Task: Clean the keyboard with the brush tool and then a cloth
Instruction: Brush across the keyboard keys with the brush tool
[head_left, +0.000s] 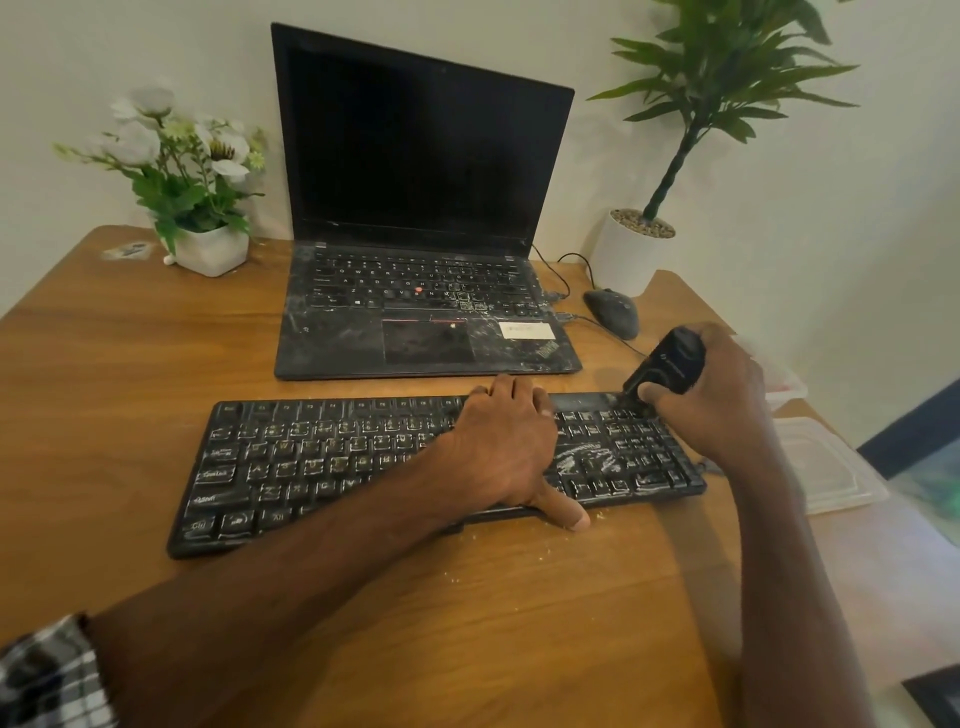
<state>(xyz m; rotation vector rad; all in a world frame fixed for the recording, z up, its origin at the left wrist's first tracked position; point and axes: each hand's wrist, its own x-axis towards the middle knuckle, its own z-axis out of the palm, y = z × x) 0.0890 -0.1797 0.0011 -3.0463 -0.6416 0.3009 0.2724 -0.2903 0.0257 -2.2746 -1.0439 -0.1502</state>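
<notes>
Wooden table (130, 364) by a pale wall, with a dirty keyboard (332, 462) lying in front of a laptop (415, 312).

Crumbs could fall onto the table or get pushed under the keys if the brush (667, 366) sweeps too hard, and the keyboard could slide if the left hand (501, 447) lifts off. That hand lies flat on the keys with its fingers straight, thumb on the near edge. The right hand (719, 392) grips the black brush, whose tip touches the keyboard's far right corner. No cloth can be seen for sure.
</notes>
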